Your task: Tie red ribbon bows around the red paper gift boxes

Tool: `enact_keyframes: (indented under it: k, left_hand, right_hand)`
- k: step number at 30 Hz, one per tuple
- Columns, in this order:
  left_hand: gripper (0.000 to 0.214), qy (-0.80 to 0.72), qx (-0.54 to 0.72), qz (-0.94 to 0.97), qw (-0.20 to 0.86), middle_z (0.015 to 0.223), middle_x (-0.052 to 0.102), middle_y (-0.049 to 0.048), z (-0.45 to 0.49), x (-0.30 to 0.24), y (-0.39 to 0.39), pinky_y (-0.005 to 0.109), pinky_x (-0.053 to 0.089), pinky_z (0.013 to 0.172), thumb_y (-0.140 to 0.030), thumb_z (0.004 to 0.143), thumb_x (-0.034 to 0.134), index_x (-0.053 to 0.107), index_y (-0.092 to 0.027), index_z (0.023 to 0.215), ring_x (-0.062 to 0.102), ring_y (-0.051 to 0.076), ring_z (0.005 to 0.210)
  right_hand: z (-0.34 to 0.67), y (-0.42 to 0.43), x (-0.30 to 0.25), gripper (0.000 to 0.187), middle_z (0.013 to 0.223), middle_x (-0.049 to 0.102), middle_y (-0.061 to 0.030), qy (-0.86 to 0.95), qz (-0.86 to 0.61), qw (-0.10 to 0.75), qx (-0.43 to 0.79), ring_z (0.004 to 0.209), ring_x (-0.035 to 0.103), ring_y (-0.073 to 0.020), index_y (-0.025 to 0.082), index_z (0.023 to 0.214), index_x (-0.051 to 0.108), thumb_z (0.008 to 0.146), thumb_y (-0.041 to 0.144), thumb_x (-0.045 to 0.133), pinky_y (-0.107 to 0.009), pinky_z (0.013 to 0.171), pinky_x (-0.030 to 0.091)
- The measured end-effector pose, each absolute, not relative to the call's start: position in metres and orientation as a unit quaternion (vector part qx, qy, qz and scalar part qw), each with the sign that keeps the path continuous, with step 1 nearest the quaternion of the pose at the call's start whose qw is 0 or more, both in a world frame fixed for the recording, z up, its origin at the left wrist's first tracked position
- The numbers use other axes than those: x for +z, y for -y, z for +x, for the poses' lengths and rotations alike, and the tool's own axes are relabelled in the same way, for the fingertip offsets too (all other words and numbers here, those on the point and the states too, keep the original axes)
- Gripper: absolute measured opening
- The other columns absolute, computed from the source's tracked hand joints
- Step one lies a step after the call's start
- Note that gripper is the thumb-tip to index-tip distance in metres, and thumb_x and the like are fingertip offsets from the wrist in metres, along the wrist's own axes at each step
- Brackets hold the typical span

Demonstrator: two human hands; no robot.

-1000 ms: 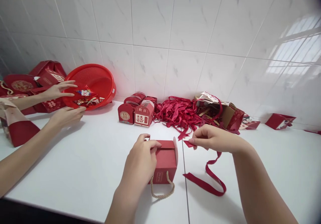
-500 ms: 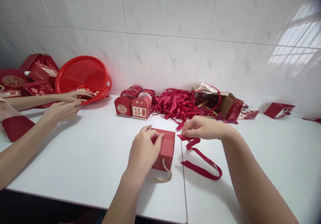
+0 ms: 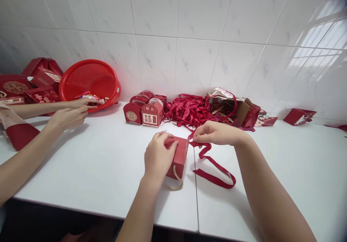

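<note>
My left hand [image 3: 158, 155] is wrapped over a small red gift box [image 3: 181, 154] that stands on the white table [image 3: 103, 169]; a rope handle [image 3: 173, 184] hangs from the box's near side. My right hand [image 3: 217, 133] pinches the end of a dark red ribbon [image 3: 214, 168] right at the box's top right edge. The rest of the ribbon loops down onto the table to the right of the box.
A heap of red ribbons [image 3: 189, 110] lies at the wall, with finished small red boxes [image 3: 143, 113] to its left and an open carton [image 3: 235, 108] to its right. Another person's hands [image 3: 73, 112] reach at a red basin [image 3: 89, 81] with sweets, far left.
My right hand has brought the ribbon end left and up until it meets the box top. My left hand and the box shifted slightly away from me. The other person's hands stayed at the basin.
</note>
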State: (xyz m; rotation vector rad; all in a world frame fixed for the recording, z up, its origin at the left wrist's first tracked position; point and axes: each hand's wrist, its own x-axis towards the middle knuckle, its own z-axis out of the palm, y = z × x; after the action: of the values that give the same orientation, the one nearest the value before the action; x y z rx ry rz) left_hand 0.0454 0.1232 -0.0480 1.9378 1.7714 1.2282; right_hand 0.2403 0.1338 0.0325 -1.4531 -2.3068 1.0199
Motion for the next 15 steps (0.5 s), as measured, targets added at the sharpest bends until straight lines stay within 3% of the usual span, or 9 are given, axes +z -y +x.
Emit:
enact_keyframes:
  k: [4,12,15]
  left_hand:
    - [0.027,-0.612,0.458,0.627,0.149,0.113,0.065,0.0023,0.054,-0.048,-0.121,0.035,0.048,0.084,-0.024,0.074,0.064,0.064,-0.028,0.101,0.061,0.023,0.101]
    - [0.034,-0.617,0.461,0.616,0.167,0.114,0.065,0.0057,0.058,-0.049,-0.119,0.038,0.049,0.083,-0.026,0.073,0.066,0.062,-0.027,0.107,0.062,0.026,0.101]
    - [0.063,-0.581,0.512,0.608,0.173,0.134,0.05,0.0066,0.059,-0.051,-0.117,0.035,0.048,0.089,-0.022,0.073,0.067,0.045,-0.032,0.13,0.059,0.024,0.109]
  right_hand:
    - [0.241,-0.132,0.034,0.029,0.053,0.051,0.0012,0.789,-0.494,0.115,0.347,0.05,0.042,-0.0104,0.016,0.065,0.065,0.072,0.043,0.059,-0.024,0.047,0.03]
    - [0.243,-0.127,0.038,0.026,0.058,0.055,0.0002,0.794,-0.476,0.134,0.353,0.054,0.045,-0.0118,0.017,0.073,0.069,0.075,0.04,0.058,-0.024,0.049,0.033]
    - [0.244,-0.128,0.038,0.026,0.057,0.053,0.0007,0.795,-0.475,0.133,0.353,0.054,0.044,-0.0113,0.017,0.074,0.069,0.075,0.041,0.058,-0.024,0.048,0.032]
